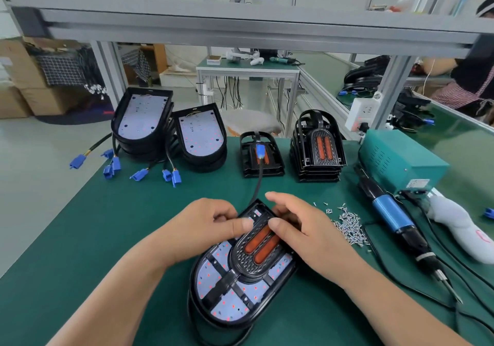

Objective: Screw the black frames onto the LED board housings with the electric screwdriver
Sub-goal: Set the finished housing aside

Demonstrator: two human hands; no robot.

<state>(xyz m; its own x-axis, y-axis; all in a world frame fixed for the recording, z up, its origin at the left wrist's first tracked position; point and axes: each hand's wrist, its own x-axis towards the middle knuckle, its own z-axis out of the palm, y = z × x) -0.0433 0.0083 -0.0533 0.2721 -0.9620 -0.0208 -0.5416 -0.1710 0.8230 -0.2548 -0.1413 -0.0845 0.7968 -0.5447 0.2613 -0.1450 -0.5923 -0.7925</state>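
Observation:
An LED board housing (227,305) lies on the green mat in front of me, with a black frame (256,252) carrying two orange lenses set on top of its board. My left hand (213,220) grips the housing's far left edge, thumb pressing on the frame. My right hand (299,222) holds the far right side, thumb on the frame's top and fingers curled over the rim. The electric screwdriver (401,225) lies untouched on the mat to the right, tip pointing toward me. A pile of small screws (347,225) sits between it and my right hand.
Two stacks of LED housings (171,129) with blue connectors stand at the back left. Two stacks of black frames (315,148) stand at the back centre. A teal power supply (395,158) sits at the right, with a white cloth object (459,228) beside it. A person works at the far right.

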